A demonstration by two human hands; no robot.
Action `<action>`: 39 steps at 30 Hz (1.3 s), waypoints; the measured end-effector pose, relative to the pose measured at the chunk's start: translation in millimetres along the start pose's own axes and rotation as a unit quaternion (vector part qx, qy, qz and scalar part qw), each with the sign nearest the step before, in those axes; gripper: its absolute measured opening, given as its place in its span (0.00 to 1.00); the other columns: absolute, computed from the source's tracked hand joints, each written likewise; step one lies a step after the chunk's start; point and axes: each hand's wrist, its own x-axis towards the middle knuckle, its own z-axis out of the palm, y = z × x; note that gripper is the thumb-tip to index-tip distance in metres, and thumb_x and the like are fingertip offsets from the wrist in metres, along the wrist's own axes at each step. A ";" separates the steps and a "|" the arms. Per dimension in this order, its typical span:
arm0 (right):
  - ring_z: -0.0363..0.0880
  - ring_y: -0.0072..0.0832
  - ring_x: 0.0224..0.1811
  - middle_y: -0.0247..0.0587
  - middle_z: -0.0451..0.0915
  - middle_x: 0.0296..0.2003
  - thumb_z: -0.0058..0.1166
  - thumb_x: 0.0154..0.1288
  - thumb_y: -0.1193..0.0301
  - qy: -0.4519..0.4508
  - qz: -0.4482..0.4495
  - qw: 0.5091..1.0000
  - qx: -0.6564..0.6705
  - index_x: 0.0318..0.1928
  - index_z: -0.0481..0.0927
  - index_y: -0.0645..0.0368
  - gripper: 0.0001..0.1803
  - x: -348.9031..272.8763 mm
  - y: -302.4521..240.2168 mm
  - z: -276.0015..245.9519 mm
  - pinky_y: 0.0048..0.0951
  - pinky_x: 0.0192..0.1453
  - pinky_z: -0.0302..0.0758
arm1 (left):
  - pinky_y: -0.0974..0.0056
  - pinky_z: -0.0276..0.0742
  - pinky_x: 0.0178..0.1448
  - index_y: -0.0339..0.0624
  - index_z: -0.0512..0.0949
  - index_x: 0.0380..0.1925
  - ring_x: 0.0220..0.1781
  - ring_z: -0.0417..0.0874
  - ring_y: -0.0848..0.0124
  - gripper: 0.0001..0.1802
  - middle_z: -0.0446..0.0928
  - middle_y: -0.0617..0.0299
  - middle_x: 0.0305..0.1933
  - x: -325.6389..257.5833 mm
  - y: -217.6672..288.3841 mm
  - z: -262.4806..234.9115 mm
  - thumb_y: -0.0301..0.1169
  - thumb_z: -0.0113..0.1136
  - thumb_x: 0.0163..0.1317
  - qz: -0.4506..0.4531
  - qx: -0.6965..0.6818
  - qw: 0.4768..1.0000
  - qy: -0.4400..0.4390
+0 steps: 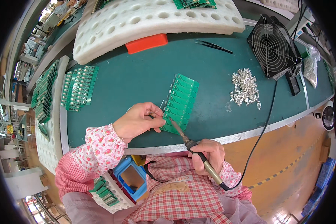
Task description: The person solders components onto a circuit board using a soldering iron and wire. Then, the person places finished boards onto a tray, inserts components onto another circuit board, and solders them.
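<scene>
A green circuit board panel [183,98] lies at a slant on the mat in front of me, with a row of pins along its left edge. My left hand [138,120] is closed in a pinch on a thin, silvery solder wire [159,109], its fingertips at the panel's near left corner. Gripped like a pen, a soldering iron [212,172] is in my right hand [210,154] at the table's front edge. The iron's tip reaches the near end of the panel, close to my left fingertips; whether it touches a joint is too small to tell.
Small metal parts [245,87] are heaped at right, near a black fan [270,46]. Black tweezers [214,46] lie at the back. A white foam rack [153,16] stands behind a red block [146,43]. Populated boards [79,86] lie left. The iron's cord [263,132] crosses the edge.
</scene>
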 end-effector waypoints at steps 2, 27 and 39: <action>0.78 0.29 0.19 0.39 0.77 0.18 0.52 0.56 0.76 -0.007 0.000 1.000 0.001 0.40 0.68 0.62 0.11 1.6 -0.3 -1.2 0.29 0.24 0.74 | 0.73 0.67 0.34 0.38 0.71 0.38 0.32 0.79 0.76 0.13 0.75 0.64 0.35 -0.9 -0.1 -0.2 0.28 0.63 0.55 0.000 0.001 1.000 0.003; 0.77 0.30 0.17 0.38 0.77 0.19 0.58 0.51 0.79 0.003 -0.009 1.000 0.023 0.38 0.74 0.64 0.12 8.8 0.5 2.6 0.28 0.20 0.72 | 0.72 0.72 0.38 0.38 0.70 0.37 0.32 0.77 0.76 0.10 0.73 0.65 0.34 -0.9 -2.4 0.2 0.26 0.59 0.58 0.014 -0.024 1.000 0.002; 0.77 0.29 0.17 0.38 0.77 0.19 0.59 0.51 0.79 0.011 -0.006 1.000 0.008 0.38 0.74 0.62 0.12 9.1 -1.0 4.1 0.27 0.20 0.71 | 0.72 0.72 0.39 0.38 0.70 0.37 0.33 0.77 0.76 0.09 0.73 0.65 0.35 -0.4 -4.8 0.8 0.25 0.59 0.58 0.024 -0.025 0.999 0.004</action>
